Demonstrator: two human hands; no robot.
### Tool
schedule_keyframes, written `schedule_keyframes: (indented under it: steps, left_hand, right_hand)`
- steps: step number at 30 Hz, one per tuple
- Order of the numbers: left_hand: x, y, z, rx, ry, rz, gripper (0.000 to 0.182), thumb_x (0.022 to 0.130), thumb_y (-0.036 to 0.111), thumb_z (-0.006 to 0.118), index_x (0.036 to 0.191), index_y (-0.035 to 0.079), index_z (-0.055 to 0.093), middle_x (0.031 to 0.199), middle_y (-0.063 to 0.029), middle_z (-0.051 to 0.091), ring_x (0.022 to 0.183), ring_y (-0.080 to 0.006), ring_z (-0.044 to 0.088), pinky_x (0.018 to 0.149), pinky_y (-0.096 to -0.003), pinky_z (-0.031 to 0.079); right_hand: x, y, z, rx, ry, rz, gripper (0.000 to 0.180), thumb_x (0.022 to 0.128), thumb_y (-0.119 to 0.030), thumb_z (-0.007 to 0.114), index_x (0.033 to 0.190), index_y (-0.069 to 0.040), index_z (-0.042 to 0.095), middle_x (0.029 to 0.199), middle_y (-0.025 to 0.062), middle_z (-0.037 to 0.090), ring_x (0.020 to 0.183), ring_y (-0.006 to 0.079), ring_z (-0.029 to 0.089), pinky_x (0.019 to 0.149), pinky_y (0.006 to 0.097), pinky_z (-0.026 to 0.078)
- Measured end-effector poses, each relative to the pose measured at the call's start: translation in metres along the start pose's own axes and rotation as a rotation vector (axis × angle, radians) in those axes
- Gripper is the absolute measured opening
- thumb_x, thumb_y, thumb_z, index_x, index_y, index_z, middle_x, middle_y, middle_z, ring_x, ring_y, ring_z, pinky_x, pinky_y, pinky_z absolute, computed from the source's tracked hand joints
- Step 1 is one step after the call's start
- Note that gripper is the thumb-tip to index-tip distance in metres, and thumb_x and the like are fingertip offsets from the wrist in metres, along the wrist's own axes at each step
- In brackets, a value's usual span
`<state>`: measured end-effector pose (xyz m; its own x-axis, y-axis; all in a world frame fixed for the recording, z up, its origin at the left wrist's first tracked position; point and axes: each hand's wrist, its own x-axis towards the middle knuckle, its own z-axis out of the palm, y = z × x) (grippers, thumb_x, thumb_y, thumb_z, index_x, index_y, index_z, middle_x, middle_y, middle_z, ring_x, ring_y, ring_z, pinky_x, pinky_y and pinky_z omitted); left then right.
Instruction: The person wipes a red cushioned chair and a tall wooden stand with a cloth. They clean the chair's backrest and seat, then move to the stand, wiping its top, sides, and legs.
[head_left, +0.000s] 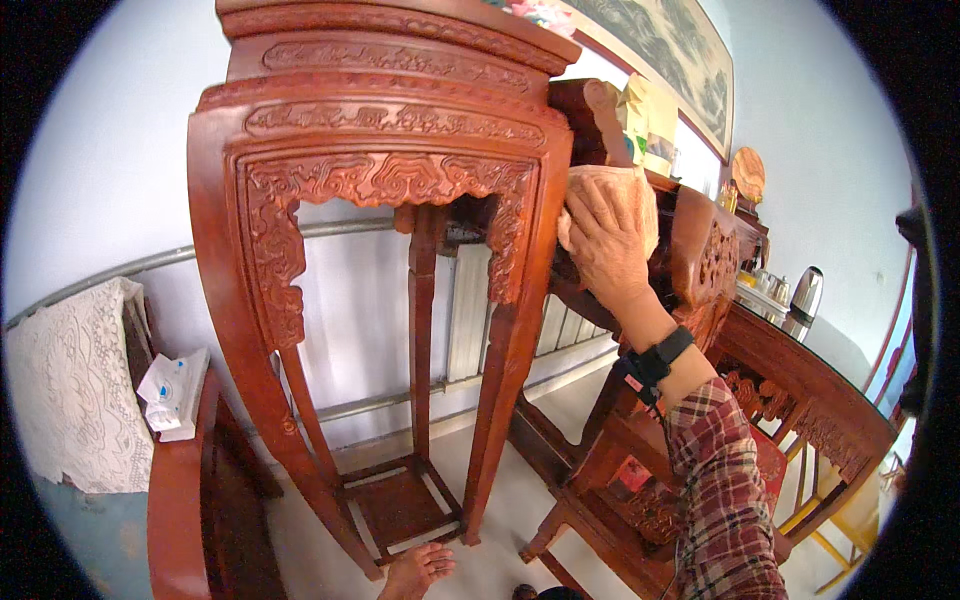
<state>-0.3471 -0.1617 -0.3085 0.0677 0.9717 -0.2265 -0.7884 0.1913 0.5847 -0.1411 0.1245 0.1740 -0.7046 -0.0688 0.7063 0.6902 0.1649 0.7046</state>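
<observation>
Before me stands a tall carved reddish wood plant stand (409, 112), with four legs and a low shelf. My right hand (607, 225) presses a tan cloth (645, 199) at the right side of the stand's upper frame. The fingers lie spread over the cloth, and part of it is hidden beneath them. A dark wristband (667, 352) is on that wrist. Low in the view, my left hand (420, 570) hangs near the stand's feet, holding nothing, its fingers loosely bent.
At left, a tissue pack (176, 394) rests on a wooden armrest (176, 510) beside a lace cover (75, 390). At right are a carved wooden chair (637, 487) and a glass-topped table (832, 352) with a metal flask (807, 294). A radiator (471, 315) runs along the wall behind.
</observation>
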Motion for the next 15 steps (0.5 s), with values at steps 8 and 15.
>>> schedule_keyframes:
  steps: [8,15]
  left_hand:
    - [0.005,-0.022,-0.067,0.286,-0.079,0.193,0.051,0.101,0.039,0.050,0.138,0.003,0.051,0.123,-0.0161,0.065,0.101,-0.0316,0.067,0.090,-0.0457,0.057]
    - [0.012,-0.035,-0.096,0.112,0.034,0.184,0.056,0.102,0.042,0.049,0.141,0.002,0.048,0.126,-0.0167,0.063,0.099,-0.0312,0.068,0.086,-0.0452,0.058]
  right_hand:
    - [-0.039,-0.042,0.005,0.168,-0.305,-0.251,0.032,0.081,-0.024,0.061,0.105,-0.008,0.074,0.119,0.0077,0.065,0.137,0.0302,0.044,0.122,0.0494,0.023]
    - [0.015,0.003,0.004,-0.012,-0.029,-0.086,0.043,0.082,-0.028,0.060,0.117,-0.005,0.070,0.128,0.0096,0.062,0.140,0.0297,0.040,0.123,0.0483,0.018]
